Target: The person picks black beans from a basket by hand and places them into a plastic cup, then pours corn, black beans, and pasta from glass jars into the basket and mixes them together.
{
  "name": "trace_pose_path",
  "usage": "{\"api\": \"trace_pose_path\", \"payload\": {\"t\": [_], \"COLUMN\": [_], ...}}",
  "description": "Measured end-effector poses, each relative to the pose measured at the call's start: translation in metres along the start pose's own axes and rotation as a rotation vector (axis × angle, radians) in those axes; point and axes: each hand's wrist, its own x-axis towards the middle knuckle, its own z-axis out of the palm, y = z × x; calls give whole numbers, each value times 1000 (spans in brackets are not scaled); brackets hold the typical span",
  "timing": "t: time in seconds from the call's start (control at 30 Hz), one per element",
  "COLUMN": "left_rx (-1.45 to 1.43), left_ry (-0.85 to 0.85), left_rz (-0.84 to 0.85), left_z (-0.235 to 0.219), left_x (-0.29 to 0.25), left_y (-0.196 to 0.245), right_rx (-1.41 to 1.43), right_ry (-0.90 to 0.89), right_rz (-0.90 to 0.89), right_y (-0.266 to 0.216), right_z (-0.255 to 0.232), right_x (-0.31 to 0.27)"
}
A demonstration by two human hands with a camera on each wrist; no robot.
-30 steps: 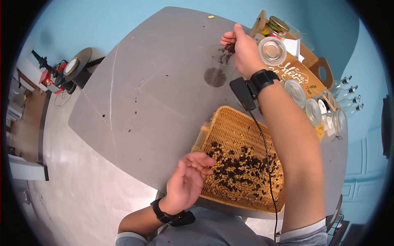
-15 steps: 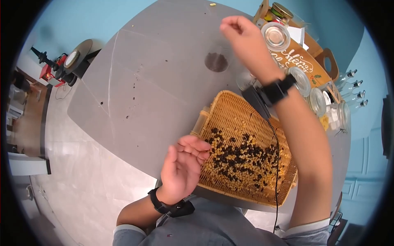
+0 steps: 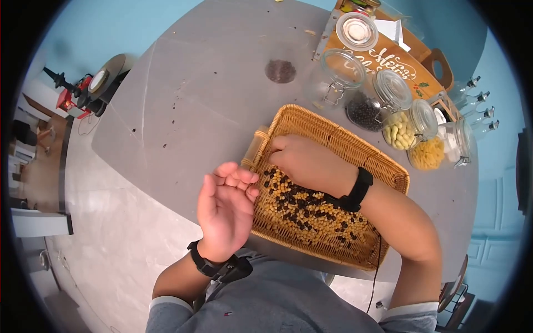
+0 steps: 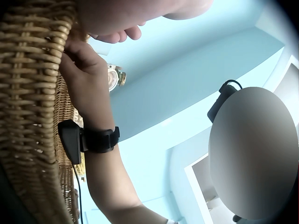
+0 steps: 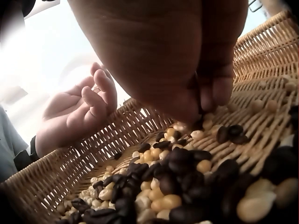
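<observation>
Left hand (image 3: pixel 226 213) palm up, fingers loosely bent, right hand (image 3: pixel 311 162) fingertips down, elbow bent

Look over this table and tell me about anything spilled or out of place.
Several small dark bits lie scattered on the bare tabletop left of the basket, so they look like stray spillage, though they're too small to identify. A pale scrap also lies loose beside the wooden crate.

The head view is evenly lit, its tabletop (image 3: pixel 205 105) bowed within black edges. In the right wrist view, white glare fills the upper left, the right grip (image 5: pixel 159 51) is shadowed and the nearest beans (image 5: pixel 254 205) blur. Dark corners frame the left wrist view.
</observation>
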Motion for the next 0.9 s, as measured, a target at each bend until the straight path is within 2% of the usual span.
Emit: {"api": "trace_pose_path", "payload": {"t": [0.13,0.2,0.27,0.33,0.37,0.4,0.43,0.5,0.6,0.63,0.73,0.9], "left_rx": [-1,17,30,70,66,63,62,44,7,-11,4,-29], "left_ry": [-30,-33,-37,29,28,54,80,81,54,23,27,31], "left_rz": [-21,-39,-57,-128,-126,-199,-271,-324,-420,-461,-445,-448], "left_z": [-3,-1,1,6,8,10,12,15,19,21,23,18], "left_x": [0,0,-1,-4,-4,-5,-5,-2,6,8,10,10], "left_y": [0,0,-1,-4,-5,-5,-5,-6,-9,-11,-14,-13], "right_rx": [49,57,72,84,246,411,409,735,831,779,699,785], "right_ry": [0,-31,-52,-76,-82,-86,-87,-65,-116,-103,-66,-23], "right_rz": [17,119,130,142,250,359,358,421,384,281,200,316], "right_y": [0,-4,5,9,5,2,1,-3,-31,-32,-34,-26], "right_z": [-1,-8,-10,-20,-32,-41,-45,-51,-64,-56,-52,-46], "right_x": [2,1,-1,-4,-5,-7,-9,-14,-11,-10,-8,-16]}}
